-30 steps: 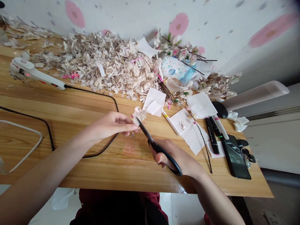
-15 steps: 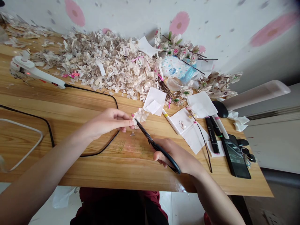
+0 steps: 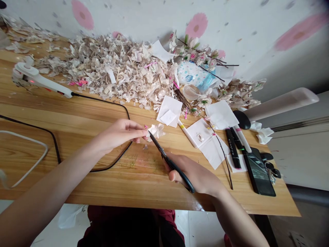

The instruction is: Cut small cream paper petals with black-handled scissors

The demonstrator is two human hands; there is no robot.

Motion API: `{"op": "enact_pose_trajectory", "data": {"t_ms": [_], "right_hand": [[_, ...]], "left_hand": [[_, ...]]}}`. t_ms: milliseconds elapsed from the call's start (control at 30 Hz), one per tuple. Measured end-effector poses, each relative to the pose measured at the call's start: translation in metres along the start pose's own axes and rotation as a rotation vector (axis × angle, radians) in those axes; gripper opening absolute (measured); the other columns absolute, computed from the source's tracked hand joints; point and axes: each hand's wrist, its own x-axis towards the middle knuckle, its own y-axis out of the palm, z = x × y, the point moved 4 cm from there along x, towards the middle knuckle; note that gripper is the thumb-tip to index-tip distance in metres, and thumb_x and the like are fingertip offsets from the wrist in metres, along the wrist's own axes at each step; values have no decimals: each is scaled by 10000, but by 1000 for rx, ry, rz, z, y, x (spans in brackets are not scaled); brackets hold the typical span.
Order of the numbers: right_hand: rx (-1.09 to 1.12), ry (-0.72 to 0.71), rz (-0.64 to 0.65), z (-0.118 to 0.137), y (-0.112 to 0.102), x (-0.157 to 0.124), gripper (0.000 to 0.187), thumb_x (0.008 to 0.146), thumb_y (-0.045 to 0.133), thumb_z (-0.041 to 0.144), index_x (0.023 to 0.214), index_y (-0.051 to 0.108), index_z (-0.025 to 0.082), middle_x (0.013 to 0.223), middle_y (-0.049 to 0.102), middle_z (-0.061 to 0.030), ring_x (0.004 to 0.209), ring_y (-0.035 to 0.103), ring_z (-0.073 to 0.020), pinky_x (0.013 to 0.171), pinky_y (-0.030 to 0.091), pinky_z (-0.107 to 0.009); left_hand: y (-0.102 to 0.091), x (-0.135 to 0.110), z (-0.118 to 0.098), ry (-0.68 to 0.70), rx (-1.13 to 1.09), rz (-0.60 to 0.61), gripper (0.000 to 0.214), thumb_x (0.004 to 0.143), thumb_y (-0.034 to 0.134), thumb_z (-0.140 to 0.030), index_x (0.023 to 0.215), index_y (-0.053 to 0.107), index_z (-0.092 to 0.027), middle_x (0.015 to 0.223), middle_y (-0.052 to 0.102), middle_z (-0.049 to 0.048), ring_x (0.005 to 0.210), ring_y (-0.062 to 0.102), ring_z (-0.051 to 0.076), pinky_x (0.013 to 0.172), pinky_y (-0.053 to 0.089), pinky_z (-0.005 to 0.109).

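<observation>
Looking in from far away, I start at the left end of the wooden bench. A white cable lies there in a loop, and a white corded tool with a small red light sits near the back. Its black cord curves across the wood. Behind it, a big heap of torn paper petals lies against the spotted wall. My view then comes to the left hand. Its grip is closed, with the fingertips pinching a pale paper scrap out near the middle of the bench. The black scissors point right at that scrap, and their tips are just beside it. The right hand has its grip closed around the scissor handles. Further right, a white paper square lies just above the scrap, and flower branches sit at the back by a clear cup. Two white paper sheets lie under a thin dark twig. Black marker pens lie next to a black phone at the far right.
</observation>
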Motion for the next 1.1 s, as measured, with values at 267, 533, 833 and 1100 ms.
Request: {"op": "enact_pose_trajectory", "data": {"t_ms": [267, 533, 833, 1100], "right_hand": [[32, -50, -8, 4, 2, -1, 670, 833, 193, 802, 821, 466, 189, 743, 539, -16, 656, 492, -160, 626, 387, -288], [27, 21, 0, 2, 1, 0, 693, 790, 217, 844, 764, 439, 188, 693, 506, 0, 615, 460, -150, 571, 326, -266], [18, 42, -5, 1, 0, 2, 650, 829, 274, 811, 728, 433, 189, 631, 483, 16, 564, 420, -127, 518, 281, -245], [14, 40, -33, -1, -1, 3, 620, 854, 308, 777, 700, 432, 190, 609, 481, 21, 555, 406, -122, 520, 275, -246]], "left_hand": [[3, -1, 0, 52, 85, 98, 150, 707, 745, -331, 756, 767, -191, 754, 757, 38, 674, 643, 145, 626, 513, 230], [3, -2, -2, 64, 125, 141, 119, 723, 741, -308, 736, 767, -193, 729, 754, 22, 596, 618, 108, 598, 508, 199], [3, -3, 0, -32, 12, 117, 110, 660, 797, -279, 701, 758, -184, 728, 755, 36, 629, 672, 141, 697, 570, 262], [2, -1, 0, -9, 64, 102, 92, 654, 784, -257, 695, 738, -188, 701, 744, 14, 659, 665, 139, 710, 544, 246]]}}
